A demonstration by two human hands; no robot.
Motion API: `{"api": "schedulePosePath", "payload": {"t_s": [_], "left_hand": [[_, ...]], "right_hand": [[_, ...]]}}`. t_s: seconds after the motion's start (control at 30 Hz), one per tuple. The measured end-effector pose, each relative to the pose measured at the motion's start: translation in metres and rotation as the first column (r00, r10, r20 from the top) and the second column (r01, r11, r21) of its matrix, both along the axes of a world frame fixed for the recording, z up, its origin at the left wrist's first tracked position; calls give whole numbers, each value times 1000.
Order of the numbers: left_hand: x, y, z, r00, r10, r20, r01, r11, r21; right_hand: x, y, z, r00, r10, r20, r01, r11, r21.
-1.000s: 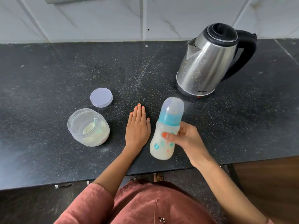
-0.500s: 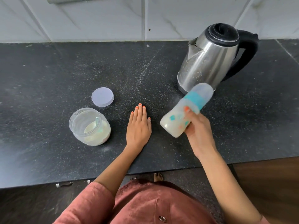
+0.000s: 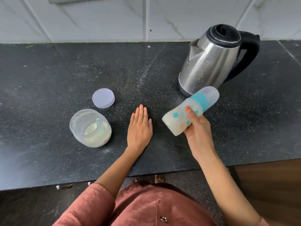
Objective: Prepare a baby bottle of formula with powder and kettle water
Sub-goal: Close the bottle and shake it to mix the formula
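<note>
My right hand grips a capped baby bottle full of milky white liquid, with a teal collar and clear cap. The bottle is held above the counter, tilted with its cap up and to the right, toward the steel kettle with black lid and handle. My left hand lies flat, palm down, on the black counter, holding nothing. To its left stands an open clear jar of white powder with a scoop inside. The jar's pale lid lies on the counter just behind it.
A white tiled wall runs behind the counter. Spilled powder dusts the stone around the jar and centre. The counter's front edge crosses near my waist, with a wooden cabinet front below right.
One second ago the bottle stood almost upright in my right hand; it has swung up and right into a steep tilt. My left hand, the jar, lid and kettle have not moved.
</note>
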State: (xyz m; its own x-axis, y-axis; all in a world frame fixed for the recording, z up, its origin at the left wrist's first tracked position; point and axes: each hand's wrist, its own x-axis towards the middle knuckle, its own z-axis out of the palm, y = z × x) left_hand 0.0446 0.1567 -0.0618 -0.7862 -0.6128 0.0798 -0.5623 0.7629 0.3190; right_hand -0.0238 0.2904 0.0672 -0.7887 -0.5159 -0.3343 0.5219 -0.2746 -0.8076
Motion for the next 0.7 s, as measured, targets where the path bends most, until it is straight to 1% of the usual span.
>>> {"api": "schedulePosePath", "payload": {"t_s": [0.03, 0.07, 0.1, 0.13, 0.17, 0.2, 0.27, 0.33, 0.37, 0.4, 0.43, 0.5, 0.53, 0.57, 0.6, 0.63, 0.7], "left_hand": [[0, 0, 0, 1000, -2, 0, 2, 1000, -2], [1, 0, 0, 1000, -9, 1, 9, 1000, -6], [0, 0, 0, 1000, -15, 2, 15, 1000, -9], [0, 0, -1, 1000, -17, 8, 18, 1000, -9], [0, 0, 0, 1000, -14, 11, 14, 1000, -7], [0, 0, 0, 1000, -7, 10, 8, 1000, -8], [0, 0, 0, 1000, 0, 7, 0, 1000, -11], [0, 0, 0, 1000, -3, 12, 3, 1000, 4], [0, 0, 0, 1000, -5, 9, 5, 1000, 9], [0, 0, 1, 1000, -6, 5, 6, 1000, 11], [0, 0, 2, 1000, -8, 0, 8, 1000, 11], [0, 0, 3, 1000, -14, -3, 14, 1000, 7], [0, 0, 2, 1000, -19, 1, 19, 1000, 9], [0, 0, 2, 1000, -22, 5, 22, 1000, 9], [0, 0, 2, 1000, -20, 8, 20, 1000, 10], [0, 0, 2, 1000, -16, 10, 16, 1000, 9], [0, 0, 1, 1000, -8, 16, 8, 1000, 2]], "right_hand": [[5, 1, 0, 996, 76, -38, -75, 996, 48], [11, 3, 0, 979, 188, -77, -177, 976, 126], [16, 6, -2, 947, 302, -111, -275, 939, 206], [19, 9, -3, 913, 385, -133, -341, 901, 268], [19, 10, -2, 900, 411, -141, -360, 887, 290], [16, 10, -2, 916, 376, -139, -332, 906, 264], [7, 6, -2, 980, 189, -58, -182, 977, 107], [-1, 0, -2, 999, 18, 30, -17, 999, -27], [-1, -1, -2, 999, -7, 38, 9, 999, -42], [1, -1, -3, 1000, 21, 16, -21, 1000, -22], [6, 0, -2, 995, 101, -19, -100, 994, 32], [16, 7, -4, 941, 326, -94, -306, 935, 180], [19, 10, -5, 903, 409, -127, -370, 895, 251], [19, 12, -5, 883, 446, -143, -393, 872, 291], [16, 12, -5, 890, 432, -148, -379, 879, 290], [13, 11, -3, 918, 374, -130, -336, 910, 243], [3, 5, -2, 983, 178, -34, -175, 982, 75]]}}
